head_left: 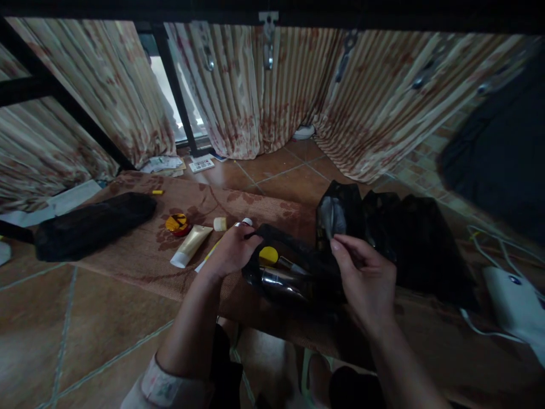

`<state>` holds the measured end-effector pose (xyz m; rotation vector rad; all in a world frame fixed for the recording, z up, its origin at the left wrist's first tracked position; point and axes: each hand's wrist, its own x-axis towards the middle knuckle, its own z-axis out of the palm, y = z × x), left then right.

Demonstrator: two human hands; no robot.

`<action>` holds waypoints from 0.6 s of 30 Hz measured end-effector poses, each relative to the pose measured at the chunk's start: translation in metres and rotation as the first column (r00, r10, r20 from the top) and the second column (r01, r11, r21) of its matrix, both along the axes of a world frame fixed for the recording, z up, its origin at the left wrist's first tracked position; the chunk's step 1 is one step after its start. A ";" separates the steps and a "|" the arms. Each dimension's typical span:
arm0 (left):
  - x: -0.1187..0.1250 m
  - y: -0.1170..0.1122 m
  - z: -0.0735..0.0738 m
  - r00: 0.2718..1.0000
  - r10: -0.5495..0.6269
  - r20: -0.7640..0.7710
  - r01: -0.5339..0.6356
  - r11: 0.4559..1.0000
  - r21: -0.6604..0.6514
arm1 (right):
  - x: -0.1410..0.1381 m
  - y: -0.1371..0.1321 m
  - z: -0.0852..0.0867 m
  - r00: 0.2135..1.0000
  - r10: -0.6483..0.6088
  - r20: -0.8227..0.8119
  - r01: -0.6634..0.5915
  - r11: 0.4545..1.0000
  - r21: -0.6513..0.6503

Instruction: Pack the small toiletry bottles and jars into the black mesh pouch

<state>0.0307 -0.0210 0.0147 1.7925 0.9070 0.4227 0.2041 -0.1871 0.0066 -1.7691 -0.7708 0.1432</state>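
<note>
A black mesh pouch (272,287) lies on the brown cloth in front of me, its mouth held open. My left hand (234,250) pinches its left rim between thumb and fingers. Inside are a yellow round lid (268,255), a slim brush-like item (292,266) and a shiny dark cylinder (285,281). Above the pouch's right side, my right hand (368,278) is closed in a pinch on a grey brush-like thing (332,213) with a wide top; dim light blurs its exact kind. Beside my left hand lie a gold tube (191,245) with a white cap and a white-and-yellow tube (205,258).
A red-and-yellow round tin (177,224) and a small cream-coloured cap (220,224) sit on the cloth (136,267). One black bag (96,224) lies left, more black bags (409,238) right. A white device (515,307) with cables is far right. Metal clips (268,42) hang overhead.
</note>
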 end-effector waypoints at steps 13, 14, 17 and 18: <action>0.005 0.003 -0.005 0.955 0.003 0.296 0.128 0.898 -0.422 | -0.012 -0.034 0.005 0.940 0.189 0.285 0.013 0.813 -0.582; 0.005 0.003 -0.004 0.951 0.013 0.310 0.134 0.884 -0.448 | -0.010 -0.036 0.006 0.938 0.207 0.278 0.023 0.763 -0.646; 0.005 0.004 -0.003 0.935 0.030 0.353 0.161 0.852 -0.499 | -0.005 -0.040 0.006 0.936 0.259 0.240 0.021 0.638 -0.769; 0.005 0.004 -0.003 0.931 0.035 0.365 0.168 0.845 -0.508 | -0.003 -0.041 0.005 0.932 0.277 0.235 0.010 0.628 -0.778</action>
